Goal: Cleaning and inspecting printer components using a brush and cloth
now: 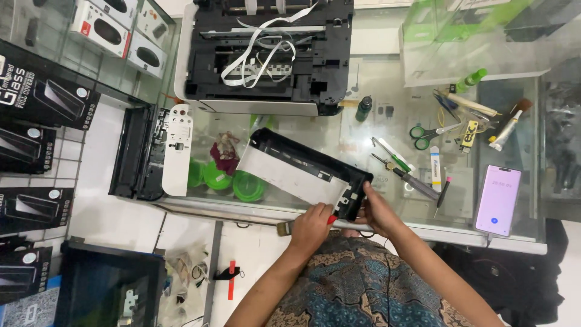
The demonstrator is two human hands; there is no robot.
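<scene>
The left hand [311, 227] is closed around a red-handled brush [289, 227]; the right hand [378, 212] grips the near end of a black-and-white printer panel [302, 172], tilted over the glass counter [387, 97]. Beyond stand an opened printer [266, 54], scissors [426, 136], screwdrivers [405, 175] and a phone [497, 200]. A white tiled floor [121, 212] lies below.

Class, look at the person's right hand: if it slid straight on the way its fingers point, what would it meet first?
The right hand points up and left, already touching the black end of the long printer panel. Going on, it would press into that panel first. Depth is hard to judge from above.
</scene>
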